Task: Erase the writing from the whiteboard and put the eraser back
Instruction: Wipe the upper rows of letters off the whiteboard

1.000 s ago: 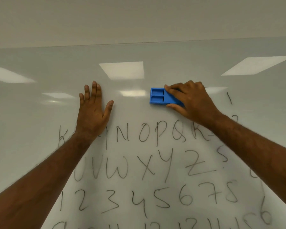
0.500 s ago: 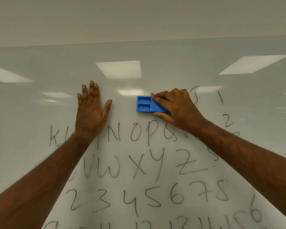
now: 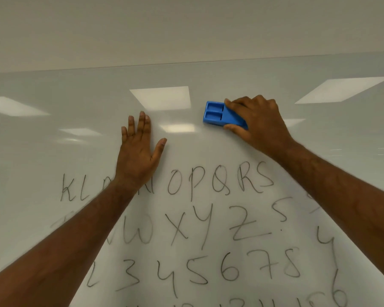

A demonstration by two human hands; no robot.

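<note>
A person's right hand [image 3: 256,122] gripped a blue eraser [image 3: 222,115] against the upper part of a whiteboard [image 3: 53,120], fingers curled over its top edge and the thumb hooked under its lower edge. The left hand [image 3: 139,149] lay flat on the board to the eraser's left, fingers straight and close together, thumb spread, holding nothing.

The eraser was a small rectangular block of bright blue plastic, its back moulded with two shallow recesses side by side. It appeared light and rigid, and its smooth shell looked liable to slip under a loose hold; the long edges, where the fingers and thumb already sat, seemed the surest place to take it. The wiping face was hidden against the board.

The glossy board mirrored ceiling light panels [image 3: 162,97]. The strip around the eraser showed no marks, while handwritten letters [image 3: 217,180] from K through Z and rows of numerals [image 3: 193,271] remained below, so most of the erasing looked still to do.
</note>
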